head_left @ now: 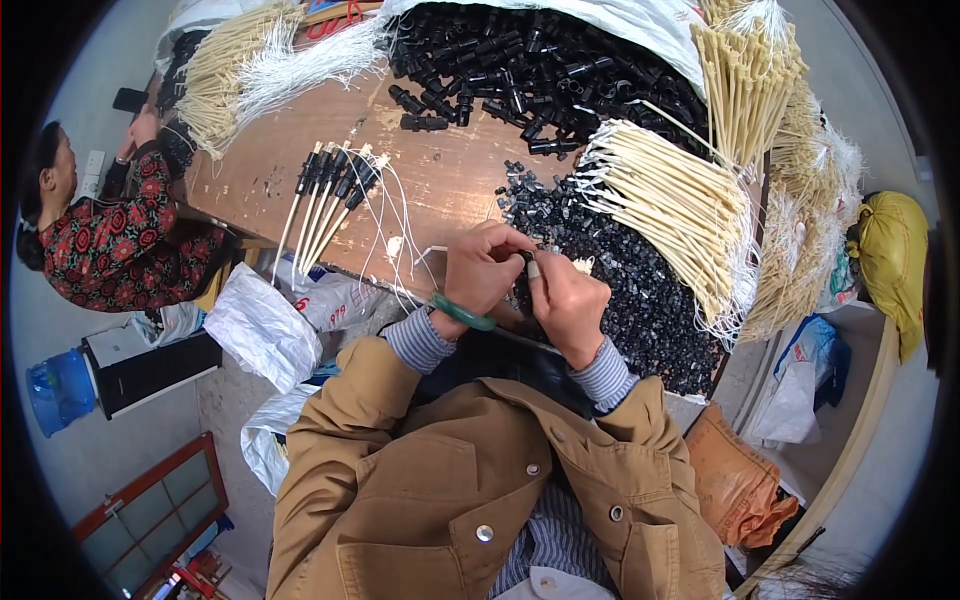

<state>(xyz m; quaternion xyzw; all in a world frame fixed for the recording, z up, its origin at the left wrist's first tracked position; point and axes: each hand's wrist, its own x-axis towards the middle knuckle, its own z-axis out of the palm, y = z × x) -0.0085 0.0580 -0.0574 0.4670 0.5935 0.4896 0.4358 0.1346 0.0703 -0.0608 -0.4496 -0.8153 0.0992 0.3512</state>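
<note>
My left hand (482, 266), with a green bangle (462, 313) at its wrist, and my right hand (570, 303) meet at the table's front edge. Their fingertips pinch a small black piece (527, 256), mostly covered by the fingers. A pale wrap (534, 270) shows on a right-hand finger. Right beside my right hand spreads a heap of small black plastic pieces (640, 290). On it lies a bundle of cream sticks with white strings (665, 200). Left of my hands, several sticks with black sleeves (330, 190) overhang the table edge.
A pile of larger black tubular parts (550, 70) covers the table's (440, 180) far side. More corded stick bundles (230, 70) lie far left and others (750, 85) far right. A seated person (110, 225) holds a phone at left. White sacks (265, 325) hang below the edge.
</note>
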